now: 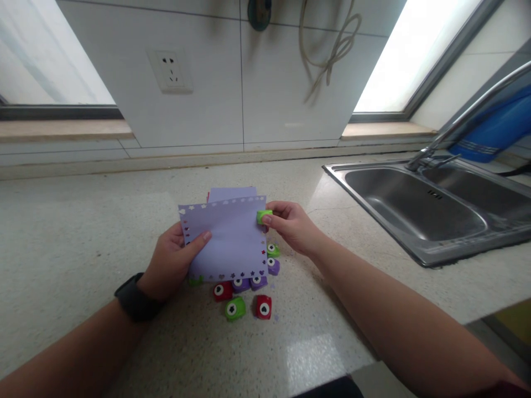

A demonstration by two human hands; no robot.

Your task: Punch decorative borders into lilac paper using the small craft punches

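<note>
From here I see a thin, smooth lilac sheet (232, 237) held up over the speckled stone counter (83, 232), stars and hearts cut along its borders. The left hand (174, 254) pinches it at the left, thumb in front. The right hand (296, 226) has thumb and fingers closed round one small, glossy green punch (264, 216) at the sheet's right edge. Eight more punches sit on the near side and to the right, some partly covered: three green, three purple and two red (264, 307). Far right, one steel sink (415, 204) has two rounded basins.
</note>
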